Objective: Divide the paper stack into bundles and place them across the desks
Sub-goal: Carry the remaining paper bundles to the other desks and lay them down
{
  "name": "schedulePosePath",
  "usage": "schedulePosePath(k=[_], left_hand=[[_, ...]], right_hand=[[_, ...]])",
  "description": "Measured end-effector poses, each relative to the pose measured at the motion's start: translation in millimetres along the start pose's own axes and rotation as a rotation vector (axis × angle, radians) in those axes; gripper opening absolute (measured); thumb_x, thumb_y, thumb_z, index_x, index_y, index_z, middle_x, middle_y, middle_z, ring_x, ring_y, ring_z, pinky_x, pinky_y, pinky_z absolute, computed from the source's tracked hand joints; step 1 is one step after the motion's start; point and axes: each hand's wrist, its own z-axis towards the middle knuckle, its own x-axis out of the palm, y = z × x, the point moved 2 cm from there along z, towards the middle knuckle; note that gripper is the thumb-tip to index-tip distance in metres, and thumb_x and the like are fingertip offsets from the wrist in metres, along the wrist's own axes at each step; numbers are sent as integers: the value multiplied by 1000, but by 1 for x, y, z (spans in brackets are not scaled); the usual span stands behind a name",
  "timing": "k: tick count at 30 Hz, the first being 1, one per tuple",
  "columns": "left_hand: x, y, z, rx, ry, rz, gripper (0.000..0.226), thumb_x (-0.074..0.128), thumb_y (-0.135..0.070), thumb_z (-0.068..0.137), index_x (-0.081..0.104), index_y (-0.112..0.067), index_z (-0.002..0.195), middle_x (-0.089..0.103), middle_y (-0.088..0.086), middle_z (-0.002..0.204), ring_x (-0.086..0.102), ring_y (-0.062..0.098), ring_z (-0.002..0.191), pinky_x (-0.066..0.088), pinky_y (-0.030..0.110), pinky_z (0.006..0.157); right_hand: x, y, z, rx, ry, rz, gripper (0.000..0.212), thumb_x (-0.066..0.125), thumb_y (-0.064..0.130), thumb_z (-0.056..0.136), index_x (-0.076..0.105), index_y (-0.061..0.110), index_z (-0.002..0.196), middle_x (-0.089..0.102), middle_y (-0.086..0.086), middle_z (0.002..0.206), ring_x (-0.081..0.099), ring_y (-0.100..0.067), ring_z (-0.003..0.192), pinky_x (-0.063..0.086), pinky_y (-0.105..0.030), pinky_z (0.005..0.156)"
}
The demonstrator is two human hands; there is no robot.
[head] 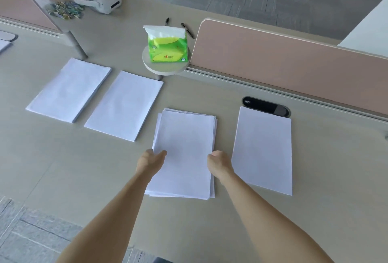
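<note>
Two hands' fingers (160, 154) gripping loose paper stack (184, 149) sides, desk (63, 168)

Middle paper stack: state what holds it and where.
Both hands grip the messy paper stack by its long side edges: left hand on the left edge, right hand on the right. It lies on the desk.
</note>
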Motion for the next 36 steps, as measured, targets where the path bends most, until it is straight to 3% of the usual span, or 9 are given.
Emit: schedulePosePath(k=[9,14,18,21,23,26,29,32,36], left_hand=[[-11,2,7,-1,75,-60,30,56,-35,86,60,-7,96,57,6,86,54,26,77,37,28,57],[-16,-8,6,35,84,-15,24,52,-31,87,47,-9,84,43,3,73,42,22,64,29,27,52],[-20,-13,4,43,97,19,24,51,-31,88,48,-8,86,41,2,72,40,20,62,28,27,51],[-21,-11,4,28,113,27,25,51,-32,87,49,-7,86,46,3,76,44,20,63,30,27,52],[-19,-9,4,12,117,17,25,51,-32,87,51,-7,84,50,5,80,46,21,65,32,27,54],[-20,-10,4,8,131,13,38,52,-36,90,59,-6,112,61,10,102,57,26,86,40,29,66],[-27,-12,4,21,112,55,69,53,-51,93,41,-7,144,53,13,140,52,32,125,39,31,86],[-38,-24,2,74,106,-178,81,66,-67,76,54,-16,137,64,5,130,64,26,114,52,33,90],[-43,-67,-30,235,342,-636,43,80,-48,78,74,-16,106,78,5,101,75,23,91,60,39,81]], right_hand=[[18,23,3,134,-157,20,27,44,7,88,30,13,65,30,0,64,27,-16,53,21,-26,49],[30,27,13,111,-157,103,23,46,8,85,33,13,67,30,-1,65,25,-17,55,19,-26,49],[38,28,20,124,-185,244,7,48,16,87,48,10,90,49,-2,79,44,-18,64,31,-28,54],[44,26,27,144,-183,264,33,43,16,90,51,9,121,60,-6,109,57,-26,87,39,-29,60],[44,25,28,115,-207,227,32,38,11,91,52,9,120,62,-8,111,57,-28,87,41,-29,63],[38,26,26,41,-209,266,26,35,7,94,50,6,115,53,-3,93,49,-23,76,38,-27,62],[23,30,18,-47,-162,421,24,38,2,90,60,5,100,45,-1,76,33,-17,62,26,-24,53],[-5,35,-1,-147,-148,538,30,49,2,89,59,21,69,53,-3,72,42,-18,64,34,-26,56],[-51,37,-34,-281,-119,666,20,57,13,87,71,20,100,72,-5,98,64,-23,85,50,-38,78]])
